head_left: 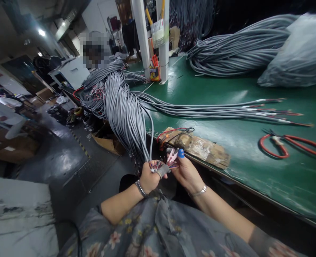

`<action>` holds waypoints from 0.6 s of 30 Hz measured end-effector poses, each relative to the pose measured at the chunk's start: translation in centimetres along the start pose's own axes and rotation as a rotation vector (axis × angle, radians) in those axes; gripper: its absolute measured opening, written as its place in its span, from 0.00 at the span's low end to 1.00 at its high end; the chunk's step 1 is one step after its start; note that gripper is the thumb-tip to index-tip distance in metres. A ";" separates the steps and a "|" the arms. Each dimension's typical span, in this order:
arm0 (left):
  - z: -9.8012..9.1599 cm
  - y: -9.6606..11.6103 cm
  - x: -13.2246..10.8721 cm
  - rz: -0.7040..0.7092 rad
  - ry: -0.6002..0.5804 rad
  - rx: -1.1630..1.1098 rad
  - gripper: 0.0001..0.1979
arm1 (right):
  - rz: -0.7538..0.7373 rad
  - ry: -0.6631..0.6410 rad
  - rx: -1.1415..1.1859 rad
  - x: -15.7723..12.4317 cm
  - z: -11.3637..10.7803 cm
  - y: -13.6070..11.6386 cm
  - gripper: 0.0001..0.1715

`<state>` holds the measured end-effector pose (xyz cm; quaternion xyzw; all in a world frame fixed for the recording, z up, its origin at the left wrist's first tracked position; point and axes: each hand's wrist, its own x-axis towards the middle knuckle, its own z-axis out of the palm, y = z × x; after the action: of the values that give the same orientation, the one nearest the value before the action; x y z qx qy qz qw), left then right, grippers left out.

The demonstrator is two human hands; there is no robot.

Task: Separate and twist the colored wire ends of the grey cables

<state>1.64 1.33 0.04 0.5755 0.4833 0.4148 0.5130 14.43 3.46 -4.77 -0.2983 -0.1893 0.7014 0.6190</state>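
My left hand point(151, 176) is closed around the end of a grey cable point(151, 142), where thin coloured wires point(155, 164) fan out. A grey wrap covers its thumb. My right hand point(186, 173), with a blue cover on one fingertip, pinches a small pale pink clip-like piece point(172, 157) close to the wire ends. Whether the piece touches the wires is too small to tell. The cable runs up into a large grey bundle point(125, 114) hanging over the bench edge. Just beyond my hands lies a worn, taped wooden block point(203, 148) with red and black leads.
Red-handled pliers point(274, 146) lie on the green bench point(243, 137) at right. Several stripped cables point(214, 111) stretch across it. Farther back are a coiled cable bundle point(235, 46), a plastic bag point(299, 53) and a white post point(163, 46). A person stands behind the hanging bundle.
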 end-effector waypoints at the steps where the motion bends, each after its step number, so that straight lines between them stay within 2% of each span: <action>1: 0.0 -0.1 0.0 -0.001 -0.006 -0.002 0.22 | 0.002 -0.004 -0.005 0.0 0.0 0.0 0.24; 8: -0.3 0.0 -0.2 -0.021 0.008 -0.018 0.24 | 0.031 0.001 -0.037 -0.6 0.5 -0.5 0.25; 14: -0.6 0.0 -0.2 -0.003 -0.062 0.016 0.24 | 0.250 -0.258 -0.211 -2.3 -0.3 -2.2 0.30; 16: -0.9 0.0 -0.3 0.028 -0.081 0.067 0.23 | 0.209 -0.249 -0.309 -3.0 -0.7 -2.4 0.28; 18: -1.4 0.1 -0.5 0.123 -0.106 0.178 0.21 | 0.132 -0.208 -0.388 -3.7 -0.9 -2.4 0.25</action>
<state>0.17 1.07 0.33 0.6683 0.4542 0.3698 0.4586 17.04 0.13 -3.30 -0.3496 -0.3635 0.7178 0.4799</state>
